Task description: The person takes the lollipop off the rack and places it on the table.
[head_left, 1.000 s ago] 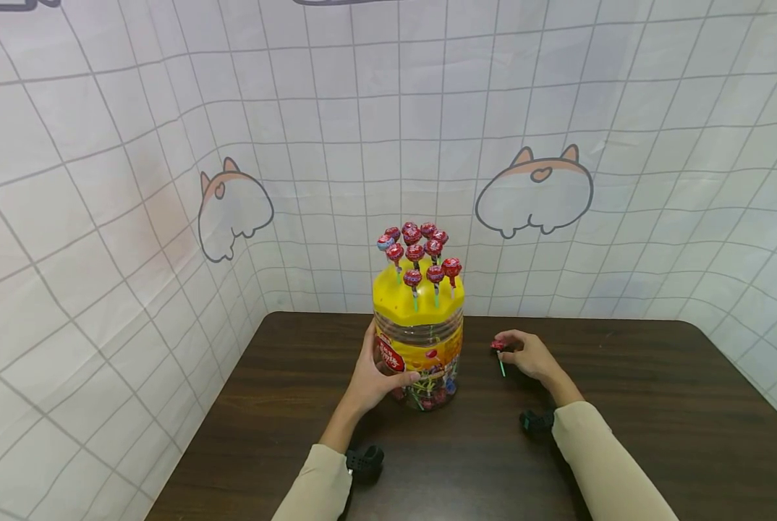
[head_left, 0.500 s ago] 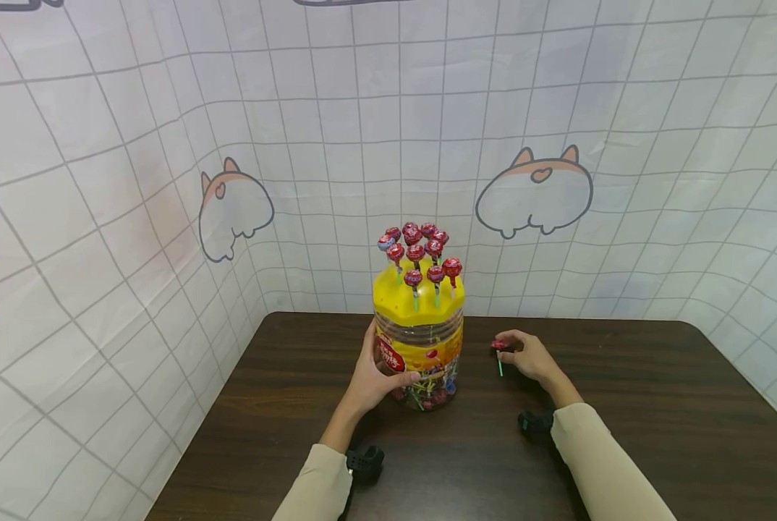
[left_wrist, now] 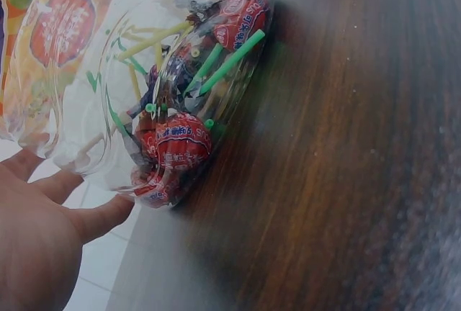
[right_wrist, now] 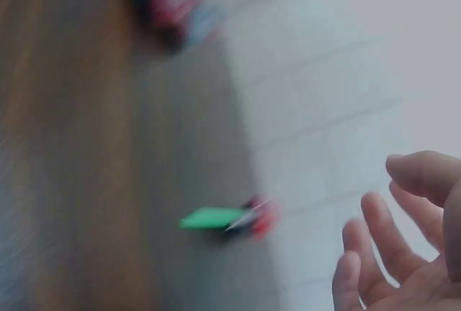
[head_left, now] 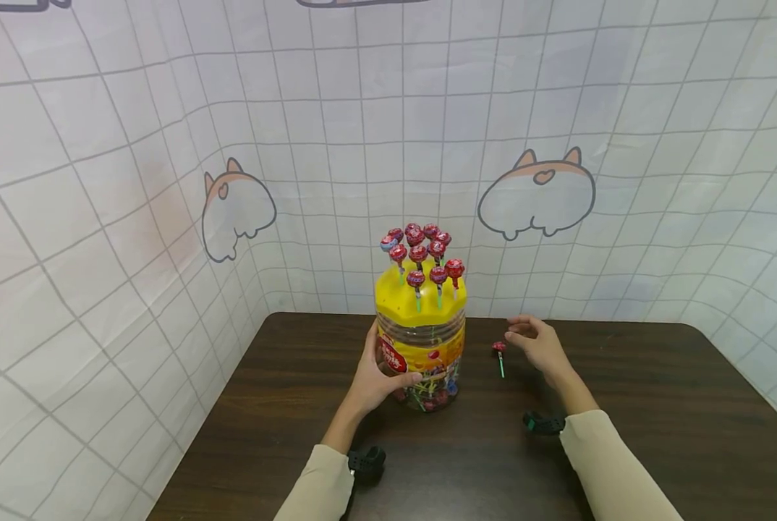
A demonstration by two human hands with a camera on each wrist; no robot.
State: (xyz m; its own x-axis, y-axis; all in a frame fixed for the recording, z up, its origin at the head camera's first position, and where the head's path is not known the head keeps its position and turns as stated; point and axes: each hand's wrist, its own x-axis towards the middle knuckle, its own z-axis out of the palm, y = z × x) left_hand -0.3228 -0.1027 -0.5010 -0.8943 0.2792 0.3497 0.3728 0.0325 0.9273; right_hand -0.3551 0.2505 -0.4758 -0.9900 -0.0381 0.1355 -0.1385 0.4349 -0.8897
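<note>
A clear plastic jar (head_left: 421,336) with a yellow lid (head_left: 401,300) stands upright on the table. Several red-wrapped lollipops (head_left: 417,253) and a bluish one stick up from the lid. My left hand (head_left: 369,380) holds the jar's left side, thumb across the front and fingers round the side. More lollipops (left_wrist: 176,142) with green and yellow sticks lie inside the jar, as the left wrist view shows. A single red lollipop (head_left: 500,348) with a green stick lies on the table right of the jar. Beside it, my right hand (head_left: 541,347) is raised with loose fingers, touching nothing.
The dark wooden table (head_left: 655,405) runs under both arms, its far edge near the white grid-patterned curtain (head_left: 336,181). A dark band is worn on each wrist. The right wrist view is blurred.
My right hand has let go of the single lollipop and moved slightly right and away, leaving it on the table. My left hand and the jar stay in place.
</note>
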